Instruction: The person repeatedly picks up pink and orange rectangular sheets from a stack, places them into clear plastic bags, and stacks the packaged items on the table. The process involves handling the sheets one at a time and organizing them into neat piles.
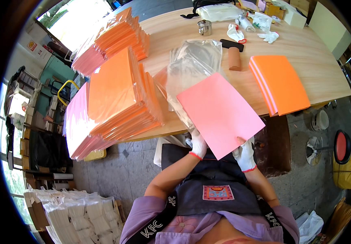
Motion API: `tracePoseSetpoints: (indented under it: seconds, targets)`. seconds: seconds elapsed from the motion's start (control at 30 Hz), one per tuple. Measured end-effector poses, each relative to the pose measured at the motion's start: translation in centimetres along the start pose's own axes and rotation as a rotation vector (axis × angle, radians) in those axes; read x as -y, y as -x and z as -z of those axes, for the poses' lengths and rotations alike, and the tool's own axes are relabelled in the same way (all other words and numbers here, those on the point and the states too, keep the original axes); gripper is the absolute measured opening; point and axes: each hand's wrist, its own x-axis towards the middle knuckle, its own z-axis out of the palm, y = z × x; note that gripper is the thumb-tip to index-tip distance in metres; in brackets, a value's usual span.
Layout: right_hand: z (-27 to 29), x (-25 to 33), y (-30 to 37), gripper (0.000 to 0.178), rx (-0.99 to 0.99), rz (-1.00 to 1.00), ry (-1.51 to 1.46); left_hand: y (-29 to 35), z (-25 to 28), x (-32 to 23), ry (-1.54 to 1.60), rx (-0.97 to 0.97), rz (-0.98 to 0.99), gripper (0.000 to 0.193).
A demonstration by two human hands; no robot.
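Pink sheet point(220, 112) tilted, gripped at its lower right edge by gloved right hand point(244, 155), left hand point(198, 144) along lower left edge, hold unclear

So I'm sat at a pale wood-look counter point(326, 77), grey scuffed floor point(120, 173) underneath. Off to my right there's a whitish bucket point(320, 121) and a stool point(342, 146) with a round red-and-black seat. My left side is the messy bit tbh: shelves point(28, 81) crammed with stuff, a big teal panel point(55, 69), and a pale wall point(17, 48) with a poster point(32, 45) up. Tons of daylight from the window point(16, 173) over there, plus a blown-out bright opening point(74, 20) past the counter's far left.
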Motion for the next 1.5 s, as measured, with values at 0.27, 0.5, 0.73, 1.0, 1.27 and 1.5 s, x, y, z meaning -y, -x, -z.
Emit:
tracePoseSetpoints:
  seconds: [0.27,0.5,0.73,1.0,1.27,1.5]
  targets:
    - [2.2,-4.3,2.8,0.012,-0.125,-0.060,0.026,4.9,4.5,3.1,-0.212,0.104,0.179,0.022]
    - [0.9,-3.9,0.6,0.016,-0.103,0.022,0.097,5.9,5.0,2.7,-0.431,0.318,0.238,0.019]
    - [-0.3,-4.0,-1.4,0.021,-0.077,-0.174,-0.116,6.5,3.5,-0.6,-0.272,0.132,0.396,0.027]
    - [-1.8,-3.7,-7.0,0.028,0.184,0.129,-0.252,5.7,2.4,-2.5,-0.327,0.217,0.456,0.028]
    - [-3.1,-3.0,-6.2,0.032,-0.034,0.010,0.000,5.9,2.8,-2.4,-0.389,0.249,0.497,0.026]
    - [-5.5,-3.7,-7.0,0.027,-0.041,0.181,0.133,6.1,2.7,-2.7,-0.454,0.304,0.459,0.025]
